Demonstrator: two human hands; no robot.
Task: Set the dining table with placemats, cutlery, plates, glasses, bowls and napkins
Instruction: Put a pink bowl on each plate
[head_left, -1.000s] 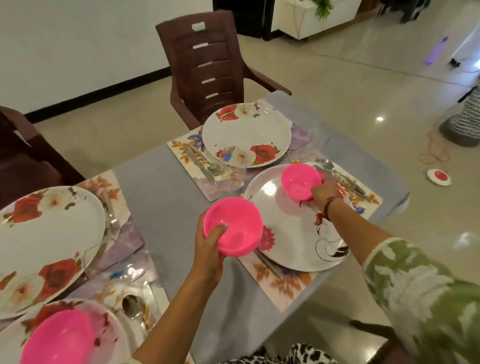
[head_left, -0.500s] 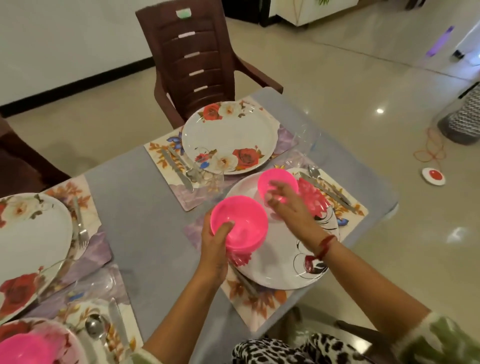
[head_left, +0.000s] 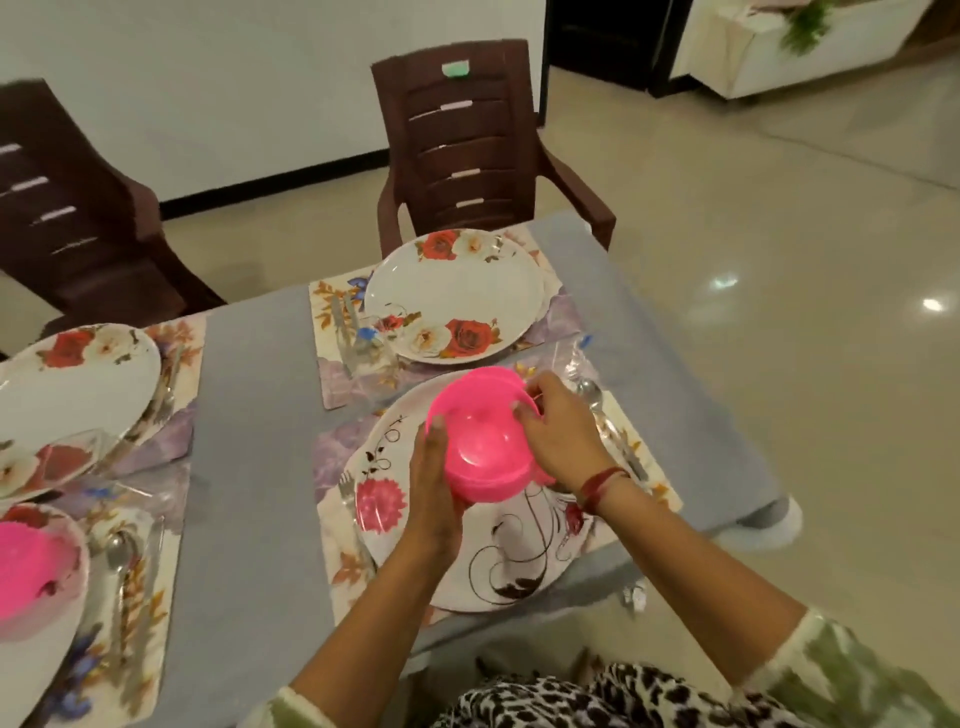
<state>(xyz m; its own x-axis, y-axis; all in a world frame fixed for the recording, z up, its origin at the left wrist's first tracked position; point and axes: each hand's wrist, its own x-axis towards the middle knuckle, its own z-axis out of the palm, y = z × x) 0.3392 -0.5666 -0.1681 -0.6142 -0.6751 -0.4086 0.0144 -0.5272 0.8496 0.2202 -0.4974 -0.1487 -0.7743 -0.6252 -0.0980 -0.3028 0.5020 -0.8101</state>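
A pink plastic bowl (head_left: 480, 441) hangs just above the near white plate (head_left: 498, 566), which has a pink flower and dark swirls. My left hand (head_left: 434, 488) holds the bowl's left side, thumb on the rim. My right hand (head_left: 563, 434) curls its fingers over the right rim. A second pink edge (head_left: 543, 475) shows under the right hand; whether it is another bowl nested below I cannot tell. The plate lies on a floral placemat (head_left: 652, 493) with a spoon and knife (head_left: 597, 410) on its right and a fork (head_left: 347, 493) on its left.
Across the grey table (head_left: 249, 467) lies a rose-patterned plate (head_left: 452, 296) with cutlery and a clear glass (head_left: 363, 353). Another rose plate (head_left: 67, 384) sits at left, and a plate with a pink bowl (head_left: 26, 571) at lower left. Brown chairs (head_left: 467, 145) stand behind.
My left hand carried its pink bowl rightward over the near plate, where my right hand held the other bowl. Both hands now meet on the bowl.
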